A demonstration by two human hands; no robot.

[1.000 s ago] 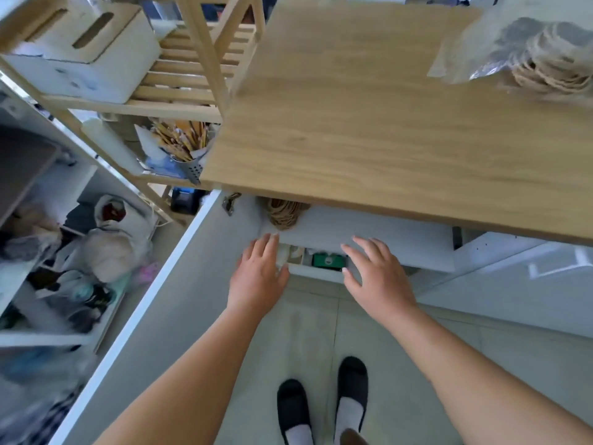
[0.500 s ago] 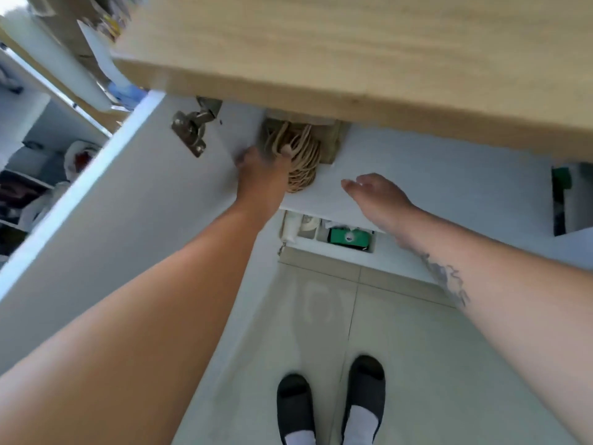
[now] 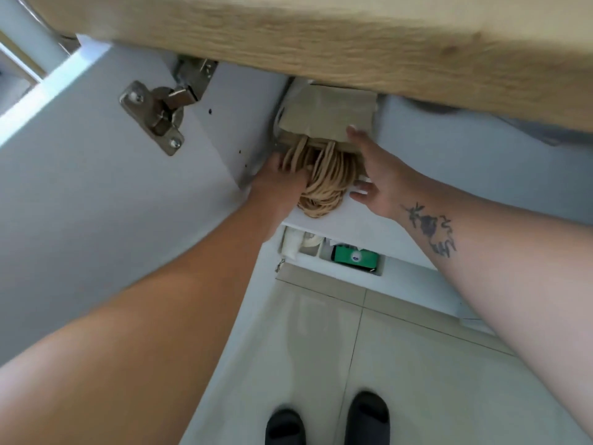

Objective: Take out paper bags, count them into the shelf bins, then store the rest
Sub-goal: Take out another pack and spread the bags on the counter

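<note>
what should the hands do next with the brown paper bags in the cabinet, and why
Probably slide the stack of brown paper bags forward, out from under the wooden countertop. The left hand is in among their twisted tan handles and the right hand lies open against the stack's right side.

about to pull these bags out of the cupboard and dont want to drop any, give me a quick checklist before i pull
1. Cabinet door swung open, out of the way: ok.
2. Handles reachable: ok, they hang over the front edge of the shelf.
3. Left hand gripping the handles: cannot tell. It touches them, but its fingers are hidden among the loops.
4. Right hand holding the paper bags: not ok. Its fingers are straight and only touch the right side of the stack.
5. Room to lift under the countertop: cannot tell. The bags sit close beneath its edge.
</note>
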